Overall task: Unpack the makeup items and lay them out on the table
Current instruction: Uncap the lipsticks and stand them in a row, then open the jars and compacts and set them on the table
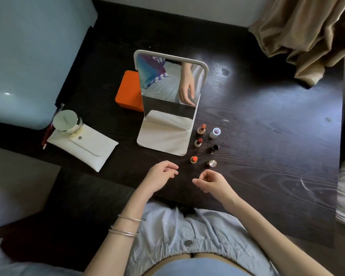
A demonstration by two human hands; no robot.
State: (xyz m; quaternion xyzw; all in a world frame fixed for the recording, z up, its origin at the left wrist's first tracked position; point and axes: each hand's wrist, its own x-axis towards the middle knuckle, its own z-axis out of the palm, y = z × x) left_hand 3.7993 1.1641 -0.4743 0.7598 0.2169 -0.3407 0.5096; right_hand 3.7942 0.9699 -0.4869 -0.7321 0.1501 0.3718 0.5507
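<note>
Three uncapped lipsticks stand in a column right of the mirror base: one (201, 129) farthest, one (198, 143) in the middle, one (193, 159) nearest. Beside them stand their caps: white (215, 133), dark (214, 148), gold (212, 163). A white pouch (84, 146) lies at the left with a gold-lidded jar (67, 122) on its far corner. My left hand (161, 173) and my right hand (210, 182) hover over the dark table (267, 156) just in front of the lipsticks, fingers loosely curled and holding nothing.
A white standing mirror (167, 100) stands at the centre with an orange box (130, 90) behind it. A red pencil (48, 132) pokes out beside the pouch. A beige curtain (311, 32) hangs over the far right corner; a pale blue surface (28, 56) borders the left.
</note>
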